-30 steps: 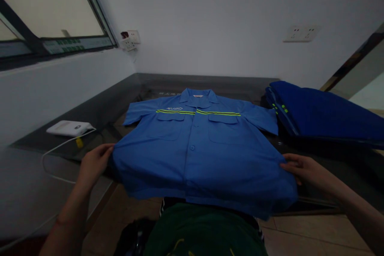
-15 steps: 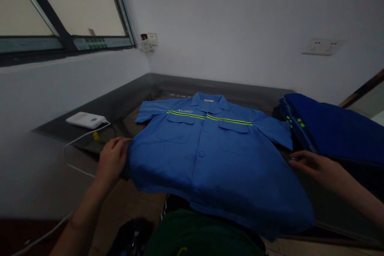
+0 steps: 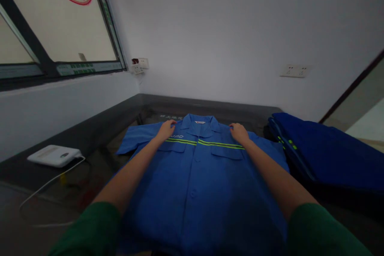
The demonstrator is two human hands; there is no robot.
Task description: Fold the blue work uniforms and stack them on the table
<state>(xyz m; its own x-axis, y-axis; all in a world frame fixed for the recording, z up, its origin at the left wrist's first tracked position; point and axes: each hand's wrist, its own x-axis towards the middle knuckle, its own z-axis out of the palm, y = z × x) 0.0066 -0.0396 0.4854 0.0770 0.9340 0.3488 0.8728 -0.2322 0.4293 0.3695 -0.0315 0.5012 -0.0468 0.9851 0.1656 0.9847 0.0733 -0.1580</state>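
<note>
The left hand (image 3: 167,129) is resting at one shoulder of a blue short-sleeved work shirt (image 3: 199,184), its fingers bunching narrowly; the right hand (image 3: 239,132) is doing likewise at the other shoulder. Whether either is pinching cloth, I cannot tell. The forearms are crossing over the shirt's sides, and the left one is partly hiding the chest lettering. The shirt is lying face up on the dark counter (image 3: 120,117), its body spreading between and below both hands. Its collar (image 3: 200,128) is pointing toward the counter's back edge, just beyond the hands; its long axis is running from there toward the front, with the sleeves reaching out sideways.

Near the right sleeve, a pile of folded dark blue garments (image 3: 333,154) is crowding the counter's right side. Toward the left edge, a white power bank (image 3: 55,155) is lying well apart from the shirt, a white cable (image 3: 54,179) trailing from it. A wall socket plate (image 3: 293,71) is sitting above the back edge.
</note>
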